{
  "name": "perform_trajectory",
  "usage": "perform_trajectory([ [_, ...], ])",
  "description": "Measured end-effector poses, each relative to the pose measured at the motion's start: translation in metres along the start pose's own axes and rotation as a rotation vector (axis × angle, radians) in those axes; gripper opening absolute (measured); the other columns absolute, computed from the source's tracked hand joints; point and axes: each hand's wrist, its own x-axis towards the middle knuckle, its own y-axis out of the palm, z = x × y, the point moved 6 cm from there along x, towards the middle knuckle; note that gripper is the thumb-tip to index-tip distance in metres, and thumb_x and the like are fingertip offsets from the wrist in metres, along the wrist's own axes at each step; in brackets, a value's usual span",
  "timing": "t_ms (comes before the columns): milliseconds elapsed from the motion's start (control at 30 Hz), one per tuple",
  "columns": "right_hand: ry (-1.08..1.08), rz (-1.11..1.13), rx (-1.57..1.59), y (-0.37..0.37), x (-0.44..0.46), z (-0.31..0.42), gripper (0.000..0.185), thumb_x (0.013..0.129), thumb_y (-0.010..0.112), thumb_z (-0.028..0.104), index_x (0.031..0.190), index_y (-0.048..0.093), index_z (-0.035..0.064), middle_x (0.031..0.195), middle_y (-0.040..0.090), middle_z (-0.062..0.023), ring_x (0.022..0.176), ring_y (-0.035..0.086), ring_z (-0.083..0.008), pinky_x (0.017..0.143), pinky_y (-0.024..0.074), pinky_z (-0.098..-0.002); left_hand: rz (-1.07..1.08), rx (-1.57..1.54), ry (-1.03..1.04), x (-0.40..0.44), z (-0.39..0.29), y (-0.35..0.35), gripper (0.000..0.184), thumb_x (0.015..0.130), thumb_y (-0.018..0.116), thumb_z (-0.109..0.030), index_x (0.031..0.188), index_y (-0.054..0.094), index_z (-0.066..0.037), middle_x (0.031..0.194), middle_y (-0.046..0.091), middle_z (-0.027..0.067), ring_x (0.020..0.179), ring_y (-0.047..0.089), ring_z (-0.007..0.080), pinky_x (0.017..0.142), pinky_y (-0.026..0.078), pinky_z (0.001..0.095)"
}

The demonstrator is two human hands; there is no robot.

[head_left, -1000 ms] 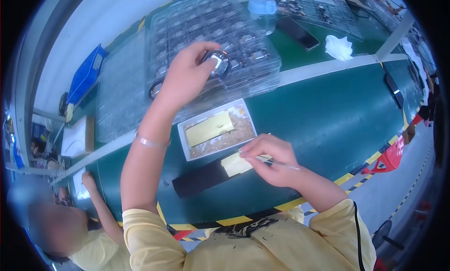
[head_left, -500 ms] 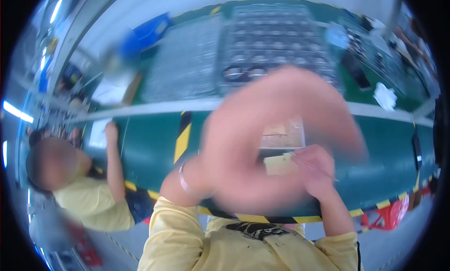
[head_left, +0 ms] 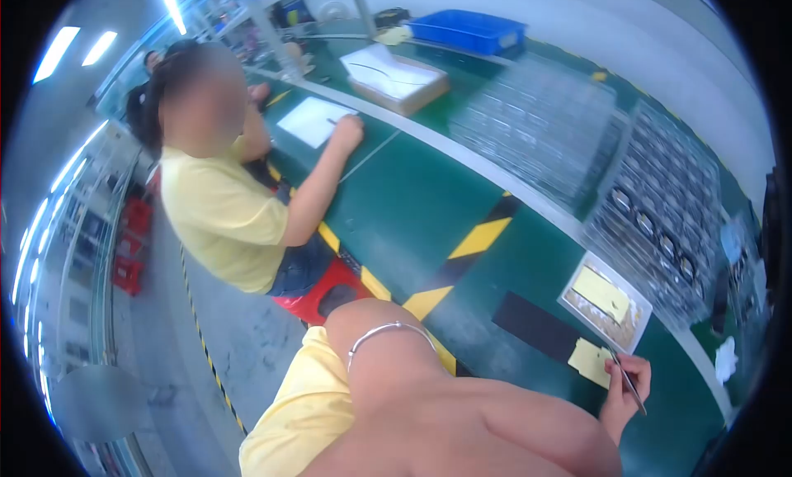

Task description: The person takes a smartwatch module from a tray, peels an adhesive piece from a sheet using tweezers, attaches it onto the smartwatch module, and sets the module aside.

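Note:
My left hand [head_left: 511, 423] is large and close to the camera at the bottom, with a silver bracelet [head_left: 388, 327] round its wrist. Its fingertips are hidden, and I cannot see anything held. Farther right, my right hand [head_left: 629, 386] pinches slim dark tweezers [head_left: 634, 388]. Their tip end lies by a pale yellow sheet [head_left: 588, 363], which my right fingers are near or touching. Beneath and left of the sheet is a flat black strip [head_left: 532, 322]. A white shallow box [head_left: 569, 295] stands just beyond, containing another yellow piece [head_left: 601, 291] and brownish bits.
Clear trays [head_left: 660, 205] with round dark parts and stacked clear trays [head_left: 536, 126] stand behind a pale rail [head_left: 528, 192]. A blue bin [head_left: 466, 31] is farther back. At left a co-worker in a yellow shirt [head_left: 219, 221] sits on a red stool [head_left: 330, 287], hand by white paper [head_left: 313, 120].
The view has swung left, bringing the co-worker nearer the middle. My left hand, blurred in front of the bench before, is now lower and close to the camera. My right hand still holds the tweezers.

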Motion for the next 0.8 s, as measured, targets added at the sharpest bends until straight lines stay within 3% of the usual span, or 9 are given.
perform_trajectory([
  [33,0.007,0.016,0.011,0.002,0.0,0.001,0.011,0.082,0.061,-0.007,0.087,0.054,-0.0003,0.089,0.057,-0.0088,0.078,0.055,-0.0126,0.073,0.0456,-0.0247,-0.051,-0.007,-0.027,-0.006,0.002,-0.001,0.054,0.099,0.027,-0.033,0.091,0.057,0.011,0.086,0.06,0.0214,0.071,0.062,0.0224,0.068,0.05,0.0211],
  [167,0.024,0.059,0.006,0.003,-0.001,0.004,0.009,0.084,0.058,-0.006,0.089,0.052,0.0001,0.093,0.055,-0.0094,0.079,0.055,-0.0131,0.074,0.0467,-0.0252,0.091,-0.014,0.193,-0.013,-0.009,-0.001,0.054,0.1,0.027,-0.035,0.092,0.058,0.009,0.087,0.061,0.0174,0.07,0.061,0.0198,0.066,0.049,0.0215],
  [400,-0.03,0.096,0.021,0.005,-0.003,0.005,0.009,0.088,0.057,-0.003,0.092,0.051,0.0009,0.095,0.055,-0.01,0.077,0.059,-0.0144,0.074,0.0497,-0.0258,0.136,-0.128,0.482,-0.018,-0.012,0.0,0.051,0.099,0.029,-0.034,0.091,0.058,0.008,0.087,0.061,0.0171,0.07,0.061,0.02,0.066,0.049,0.0222],
  [800,-0.033,0.11,-0.028,0.0,-0.004,-0.009,0.008,0.089,0.055,-0.002,0.094,0.049,-0.0003,0.097,0.054,-0.011,0.078,0.061,-0.0146,0.072,0.051,-0.0263,0.137,-0.207,0.692,-0.02,0.0,-0.009,0.047,0.097,0.033,-0.031,0.09,0.059,0.007,0.086,0.062,0.0164,0.07,0.061,0.0205,0.066,0.049,0.0236],
])
